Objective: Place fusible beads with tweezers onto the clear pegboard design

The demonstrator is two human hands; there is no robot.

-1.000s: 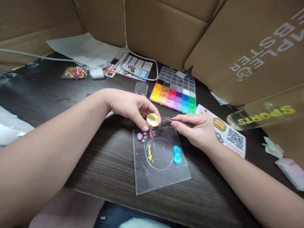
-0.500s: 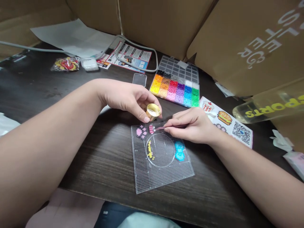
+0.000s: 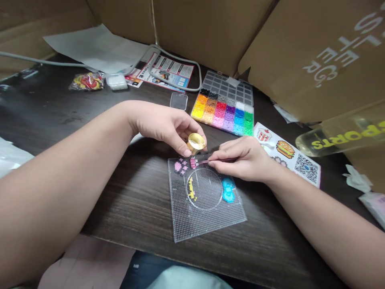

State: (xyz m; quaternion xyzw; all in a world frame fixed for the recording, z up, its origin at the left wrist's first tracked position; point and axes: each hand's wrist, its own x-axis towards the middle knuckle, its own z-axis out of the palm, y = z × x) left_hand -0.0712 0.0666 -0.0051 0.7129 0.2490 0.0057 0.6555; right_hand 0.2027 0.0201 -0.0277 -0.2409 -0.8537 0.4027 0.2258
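Between the thumb and fingers of my left hand [image 3: 168,124] is a small gold cup [image 3: 196,143] with pale beads inside, held just above the far edge of a clear pegboard [image 3: 207,224]. My right hand [image 3: 245,158] pinches a pair of tweezers [image 3: 221,160]. Their tips touch or hover at the white side of a small pink-and-white bead figure [image 3: 193,162]; any bead in the tips is too small to tell. Also on the board are a pink paw of beads [image 3: 181,165], a yellow bead shape [image 3: 191,189] and a blue bead bow [image 3: 228,190].
Behind my hands lies an open bead case [image 3: 224,114] sorted by colour. A pattern sheet [image 3: 288,154] is to the right, near a clear bottle [image 3: 339,140]. Farther back are a cable [image 3: 201,78], a printed leaflet [image 3: 171,72] and a bag of bands [image 3: 87,81]. Cardboard walls surround the table.
The whole view has shifted slightly. Both hands keep nearly the same pose, with the cup above the board and the tweezer tips still at the pink-and-white figure.
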